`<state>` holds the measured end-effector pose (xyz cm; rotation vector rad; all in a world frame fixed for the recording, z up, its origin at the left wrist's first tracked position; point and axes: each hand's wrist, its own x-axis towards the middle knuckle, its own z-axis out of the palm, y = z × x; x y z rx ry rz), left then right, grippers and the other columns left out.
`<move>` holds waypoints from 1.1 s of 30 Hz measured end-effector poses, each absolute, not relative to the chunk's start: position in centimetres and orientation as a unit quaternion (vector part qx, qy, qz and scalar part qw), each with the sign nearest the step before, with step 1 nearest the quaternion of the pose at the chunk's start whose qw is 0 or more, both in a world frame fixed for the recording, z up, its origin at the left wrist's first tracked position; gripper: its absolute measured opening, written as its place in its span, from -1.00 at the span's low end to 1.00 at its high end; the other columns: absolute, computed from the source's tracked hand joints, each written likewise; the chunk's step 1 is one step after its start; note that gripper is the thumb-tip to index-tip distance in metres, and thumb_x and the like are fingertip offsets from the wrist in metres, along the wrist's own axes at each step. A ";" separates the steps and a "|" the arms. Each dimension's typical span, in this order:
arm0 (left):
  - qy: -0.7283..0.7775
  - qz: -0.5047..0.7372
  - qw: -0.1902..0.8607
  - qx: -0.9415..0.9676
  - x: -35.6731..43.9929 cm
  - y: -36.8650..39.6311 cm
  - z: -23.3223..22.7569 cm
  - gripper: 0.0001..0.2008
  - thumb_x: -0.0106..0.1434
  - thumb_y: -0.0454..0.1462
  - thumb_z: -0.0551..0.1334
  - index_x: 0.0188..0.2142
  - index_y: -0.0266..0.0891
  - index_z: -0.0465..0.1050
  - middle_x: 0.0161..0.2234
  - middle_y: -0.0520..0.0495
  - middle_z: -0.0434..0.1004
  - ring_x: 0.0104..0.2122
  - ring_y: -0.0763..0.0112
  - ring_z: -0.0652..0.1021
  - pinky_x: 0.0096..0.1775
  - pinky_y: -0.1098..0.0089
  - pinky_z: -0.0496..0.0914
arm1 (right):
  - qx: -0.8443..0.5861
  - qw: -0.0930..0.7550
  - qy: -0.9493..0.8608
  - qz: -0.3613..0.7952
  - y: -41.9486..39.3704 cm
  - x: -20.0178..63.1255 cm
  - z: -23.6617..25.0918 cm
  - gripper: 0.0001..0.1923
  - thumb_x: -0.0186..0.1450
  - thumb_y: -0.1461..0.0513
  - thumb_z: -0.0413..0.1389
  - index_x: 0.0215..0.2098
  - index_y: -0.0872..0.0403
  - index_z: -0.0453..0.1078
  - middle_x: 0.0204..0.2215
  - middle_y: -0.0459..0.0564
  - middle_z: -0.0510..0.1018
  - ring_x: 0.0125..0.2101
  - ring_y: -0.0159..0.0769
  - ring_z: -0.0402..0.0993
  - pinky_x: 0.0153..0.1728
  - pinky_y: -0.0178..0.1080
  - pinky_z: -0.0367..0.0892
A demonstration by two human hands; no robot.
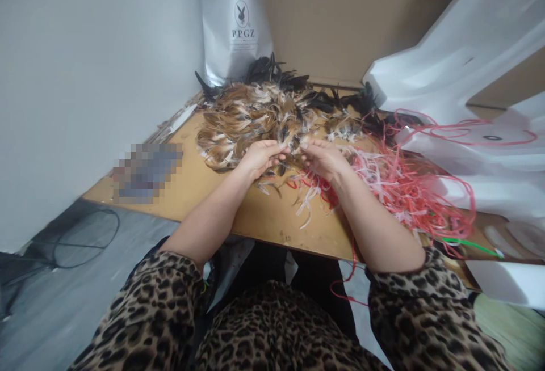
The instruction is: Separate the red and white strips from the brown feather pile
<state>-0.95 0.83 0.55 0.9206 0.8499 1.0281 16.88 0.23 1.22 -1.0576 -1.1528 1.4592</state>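
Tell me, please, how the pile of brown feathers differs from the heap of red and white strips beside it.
The brown feathers are broad, curved and mottled tan, brown and white; the red and white strips are thin, long and tangled. The feathers lie in a compact mound ahead of the left hand; the strips sprawl to the right of the right hand, some looping over the white foam and the table edge. Both rest on the wooden table.

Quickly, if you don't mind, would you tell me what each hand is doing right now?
Left hand: fingers curled, pinching feathers at the pile's near edge.
Right hand: fingers curled, pinching feathers of the same pile, beside the red strings.
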 end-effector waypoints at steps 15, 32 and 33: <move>0.356 0.405 0.706 0.459 -0.7 0.4 0.3 -0.79 0.01 -0.26 0.34 -0.39 -0.40 0.48 -0.34 -0.19 0.56 -0.57 0.64 0.48 -0.57 0.64 0.28 | -0.441 0.524 -0.510 0.521 -0.7 15.4 1.8 -0.67 -0.11 0.09 0.29 -0.59 0.12 0.28 -0.69 -0.20 0.33 -0.67 -0.55 0.15 -0.59 -0.39 0.09; 0.376 0.432 0.662 0.483 -0.6 0.2 0.9 -0.85 0.02 -0.30 0.33 -0.49 -0.40 0.45 -0.55 -0.05 0.48 -0.61 0.67 0.42 -0.52 0.62 0.29 | -0.487 0.500 -0.548 0.462 -0.7 15.5 1.7 -0.66 -0.05 0.00 0.20 -0.54 0.10 0.32 -0.69 -0.18 0.32 -0.66 -0.51 0.15 -0.58 -0.37 0.12; 0.376 0.447 0.658 0.475 -0.7 0.3 1.0 -0.85 0.02 -0.29 0.33 -0.49 -0.40 0.44 -0.55 -0.04 0.48 -0.62 0.68 0.41 -0.53 0.62 0.28 | -0.494 0.488 -0.564 0.446 -0.6 15.7 1.7 -0.66 -0.03 0.00 0.19 -0.53 0.11 0.33 -0.69 -0.18 0.33 -0.65 -0.51 0.15 -0.57 -0.36 0.12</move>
